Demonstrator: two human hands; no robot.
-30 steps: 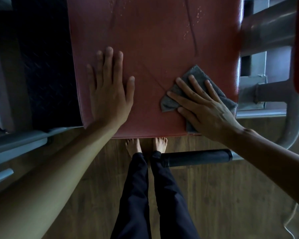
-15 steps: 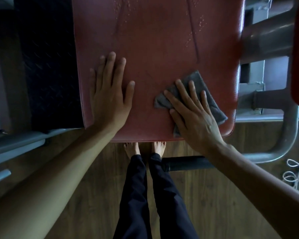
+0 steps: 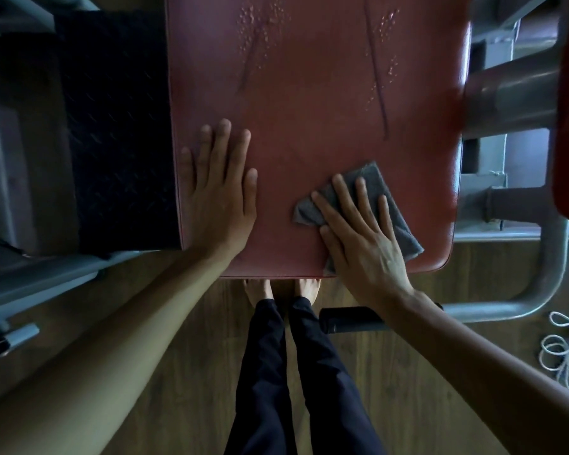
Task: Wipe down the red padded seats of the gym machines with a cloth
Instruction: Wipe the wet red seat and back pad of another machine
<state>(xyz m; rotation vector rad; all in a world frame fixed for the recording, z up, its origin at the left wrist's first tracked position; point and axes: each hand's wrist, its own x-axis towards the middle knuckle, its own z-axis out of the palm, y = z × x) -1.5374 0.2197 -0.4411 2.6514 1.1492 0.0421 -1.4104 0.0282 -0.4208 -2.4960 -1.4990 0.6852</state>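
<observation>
Head view is looking straight down on a red seat (image 3: 309,126). Right hand (image 3: 365,244) is lying flat on a grey cloth (image 3: 372,178), its fingers (image 3: 345,195) spread, pressing the cloth against the seat near the front right corner. Left hand (image 3: 219,195) is resting palm-down on the seat's left side, fingers close together, holding nothing. Droplets (image 3: 260,31) are sitting on the far part of the seat. Bare feet (image 3: 258,290) are standing on the wooden floor (image 3: 408,372) below the seat's front edge.

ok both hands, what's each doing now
left hand: open, flat on the seat, holding nothing
right hand: open, pressing the cloth on the seat
</observation>
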